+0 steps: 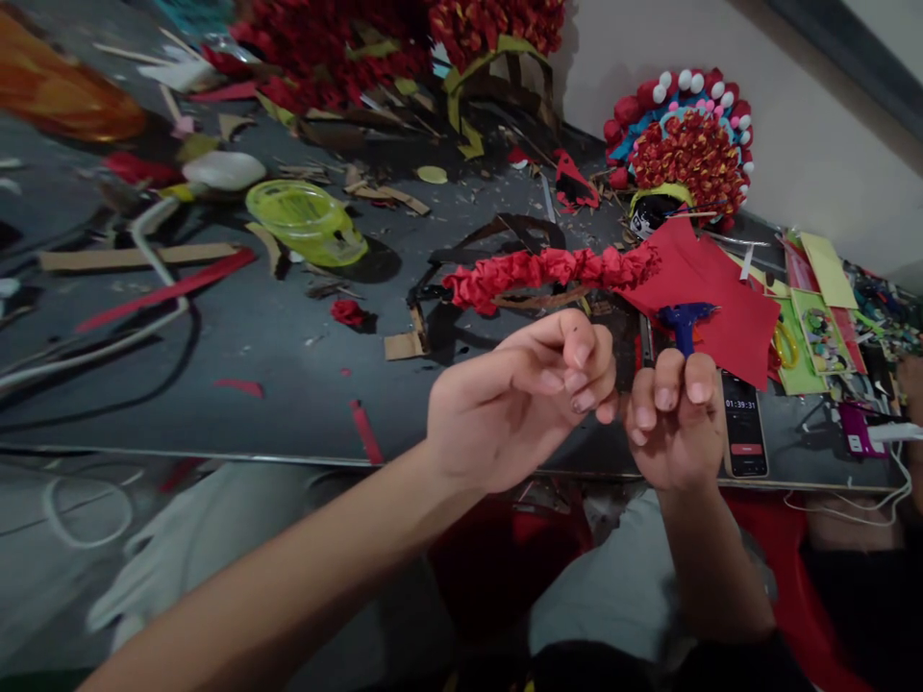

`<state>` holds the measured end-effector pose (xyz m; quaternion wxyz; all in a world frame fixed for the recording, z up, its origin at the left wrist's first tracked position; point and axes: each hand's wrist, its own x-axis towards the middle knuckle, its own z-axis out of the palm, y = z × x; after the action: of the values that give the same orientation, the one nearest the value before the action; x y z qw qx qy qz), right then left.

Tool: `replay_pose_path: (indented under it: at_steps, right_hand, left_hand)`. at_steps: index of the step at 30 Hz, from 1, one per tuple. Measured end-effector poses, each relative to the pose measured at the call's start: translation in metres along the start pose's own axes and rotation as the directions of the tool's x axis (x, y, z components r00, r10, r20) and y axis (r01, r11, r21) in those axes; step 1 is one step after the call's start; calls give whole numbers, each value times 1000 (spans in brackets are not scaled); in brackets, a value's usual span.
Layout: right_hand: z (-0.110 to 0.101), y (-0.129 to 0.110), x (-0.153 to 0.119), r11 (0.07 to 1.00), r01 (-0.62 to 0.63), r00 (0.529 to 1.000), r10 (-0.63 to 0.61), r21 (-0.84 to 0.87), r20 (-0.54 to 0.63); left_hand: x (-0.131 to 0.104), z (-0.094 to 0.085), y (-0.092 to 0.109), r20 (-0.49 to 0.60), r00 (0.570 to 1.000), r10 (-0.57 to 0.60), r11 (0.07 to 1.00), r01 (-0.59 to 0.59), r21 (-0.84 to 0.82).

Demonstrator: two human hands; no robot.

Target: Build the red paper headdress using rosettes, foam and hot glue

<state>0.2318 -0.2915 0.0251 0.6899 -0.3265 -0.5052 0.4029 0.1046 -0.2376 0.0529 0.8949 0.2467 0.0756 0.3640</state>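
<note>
My left hand [509, 413] is raised over the table's front edge, its fingers curled in towards the thumb. Close beside it, my right hand [678, 423] is also curled, with its fingertips near those of the left. Anything pinched in either hand is hidden or too small to name. Just beyond them lies a curved band covered in crumpled red paper flowers [548, 274]. Red paper sheets [721, 298] lie behind the right hand, with a blue glue gun [685, 322] on top. A single red paper flower [348, 312] sits further left.
A yellow-green plastic tub [310, 221], a white cable [155, 250] and cardboard scraps [137, 257] lie at left. A decorated headpiece [685, 144] stands by the wall. A phone [745, 428] showing a timer lies at the front edge. Another person's arm [912, 404] shows at far right.
</note>
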Motion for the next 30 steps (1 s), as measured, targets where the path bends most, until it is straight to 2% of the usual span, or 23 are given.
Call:
replay_pose_path:
  at_steps: [3, 8, 14, 17, 19, 21, 24, 25, 27, 30]
  right_hand:
    - [3, -1, 3, 991, -58, 998, 55, 120, 32]
    - [8, -1, 3, 969, -105, 994, 92, 223, 67]
    - [7, -3, 1, 892, -213, 977, 188, 398, 102]
    - [6, -3, -2, 893, -199, 980, 172, 403, 102]
    - [7, -3, -4, 917, -165, 986, 152, 364, 64]
    - [8, -3, -7, 944, -124, 992, 125, 307, 16]
    - [9, -5, -11, 975, -85, 994, 98, 203, -57]
    - [9, -5, -12, 983, -75, 992, 90, 169, -86]
    - [9, -5, -13, 991, -62, 987, 79, 119, -142]
    - [9, -6, -13, 994, -64, 980, 80, 93, -181]
  left_hand:
    - [0, -1, 0, -2, 1000, 10, 1000, -10, 17]
    - [1, -2, 0, 11, 1000, 5, 1000, -5, 4]
    - [1, -4, 0, 51, 998, 29, 999, -31, 37]
    - [2, -9, -3, 107, 991, 78, 994, -85, 65]
    - [2, -13, -6, 150, 976, 159, 969, -184, 165]
    - [1, -16, -8, 190, 939, 288, 863, -340, 373]
    - [-2, -17, -8, 322, 833, 451, 515, -537, 668]
    - [-2, -17, -7, 380, 795, 472, 403, -578, 710]
    - [-2, -17, -6, 472, 736, 486, 241, -631, 737]
    - [-1, -17, -5, 531, 692, 490, 125, -658, 743]
